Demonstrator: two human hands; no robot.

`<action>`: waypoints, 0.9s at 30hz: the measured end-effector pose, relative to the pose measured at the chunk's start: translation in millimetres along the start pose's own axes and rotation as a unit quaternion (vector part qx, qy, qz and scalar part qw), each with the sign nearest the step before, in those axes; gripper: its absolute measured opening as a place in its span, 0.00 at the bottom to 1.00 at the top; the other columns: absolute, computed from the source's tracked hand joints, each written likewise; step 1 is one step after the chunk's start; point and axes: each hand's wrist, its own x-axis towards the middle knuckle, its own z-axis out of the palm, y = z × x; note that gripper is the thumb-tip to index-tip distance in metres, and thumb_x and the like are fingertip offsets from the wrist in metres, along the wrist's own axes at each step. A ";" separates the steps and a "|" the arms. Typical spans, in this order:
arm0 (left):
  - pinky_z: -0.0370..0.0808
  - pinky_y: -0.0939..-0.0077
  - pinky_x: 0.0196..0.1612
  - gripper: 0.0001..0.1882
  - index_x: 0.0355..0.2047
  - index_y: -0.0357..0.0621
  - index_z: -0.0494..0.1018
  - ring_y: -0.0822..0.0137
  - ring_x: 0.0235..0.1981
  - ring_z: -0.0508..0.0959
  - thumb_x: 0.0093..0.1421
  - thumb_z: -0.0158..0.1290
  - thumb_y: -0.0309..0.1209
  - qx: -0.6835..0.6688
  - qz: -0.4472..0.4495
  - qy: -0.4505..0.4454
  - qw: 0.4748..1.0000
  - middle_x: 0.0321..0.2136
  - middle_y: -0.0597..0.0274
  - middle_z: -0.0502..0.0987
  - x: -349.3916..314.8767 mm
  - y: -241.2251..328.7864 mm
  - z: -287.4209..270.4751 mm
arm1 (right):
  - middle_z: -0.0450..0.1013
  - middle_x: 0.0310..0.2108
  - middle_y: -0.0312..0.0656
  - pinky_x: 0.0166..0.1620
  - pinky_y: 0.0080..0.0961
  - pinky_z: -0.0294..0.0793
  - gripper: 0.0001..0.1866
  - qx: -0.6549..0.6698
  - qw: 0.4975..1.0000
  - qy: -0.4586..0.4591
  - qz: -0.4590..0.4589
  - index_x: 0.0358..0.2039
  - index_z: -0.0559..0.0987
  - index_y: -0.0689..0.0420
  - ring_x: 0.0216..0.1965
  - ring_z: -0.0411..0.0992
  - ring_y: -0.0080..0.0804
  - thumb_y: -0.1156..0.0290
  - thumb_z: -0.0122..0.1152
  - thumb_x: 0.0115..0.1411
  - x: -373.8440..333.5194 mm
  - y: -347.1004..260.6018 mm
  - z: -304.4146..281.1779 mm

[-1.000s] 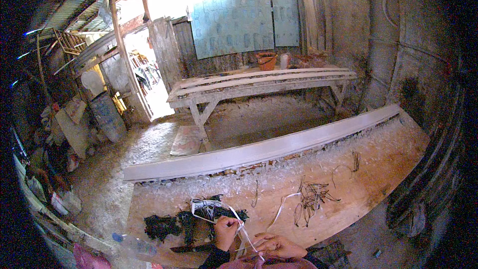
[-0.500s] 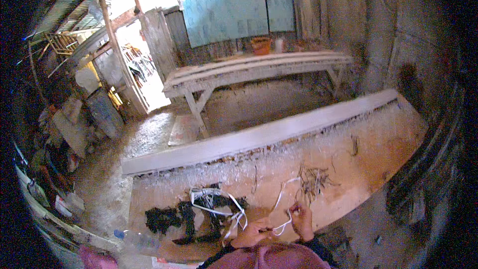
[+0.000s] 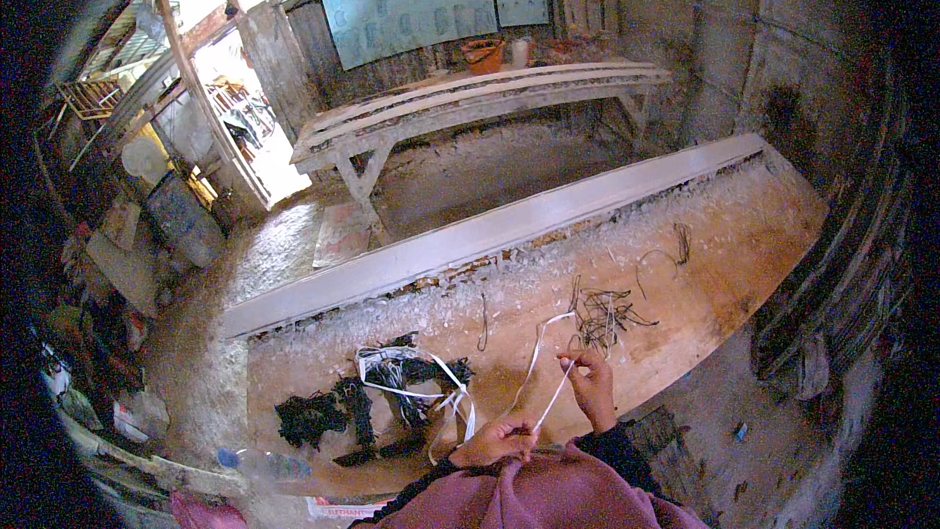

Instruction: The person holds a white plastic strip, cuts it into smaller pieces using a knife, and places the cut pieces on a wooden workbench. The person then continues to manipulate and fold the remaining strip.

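Note:
Between my hands a length of thin white strap (image 3: 554,399) is stretched taut, slanting up to the right. My left hand (image 3: 496,441) is closed on its lower end, close to my body. The fingertips of my right hand (image 3: 590,382) pinch the upper end. Another stretch of white strap lies curved on the table beyond them. A loose pile of thin dark wire pieces (image 3: 609,317) lies just past my right hand. Left of my hands, a tangle of white strap (image 3: 411,394) rests on bundles of black material (image 3: 311,418), whose kind I cannot make out.
The wooden table (image 3: 725,284) has a raised white board (image 3: 509,225) along its far side. Beyond stands a long bench (image 3: 480,98) with an orange bucket (image 3: 484,57). A clear bottle with a blue cap (image 3: 269,463) is at the near left. Stacked boards (image 3: 832,284) are at the right.
My right hand has moved up and away from my left, pulling the slack, looped strap straight. My head view has shifted, so the surroundings sit higher and further left.

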 end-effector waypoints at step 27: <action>0.67 0.82 0.19 0.09 0.26 0.40 0.68 0.76 0.15 0.68 0.58 0.44 0.33 0.321 -0.019 0.228 0.919 0.16 0.67 0.66 -9.6 -14.3 -35.4 | 0.72 0.26 0.39 0.34 0.19 0.67 0.11 0.216 0.958 -0.006 0.190 0.26 0.76 0.62 0.27 0.68 0.22 0.66 0.52 0.56 -10.6 7.5 -16.4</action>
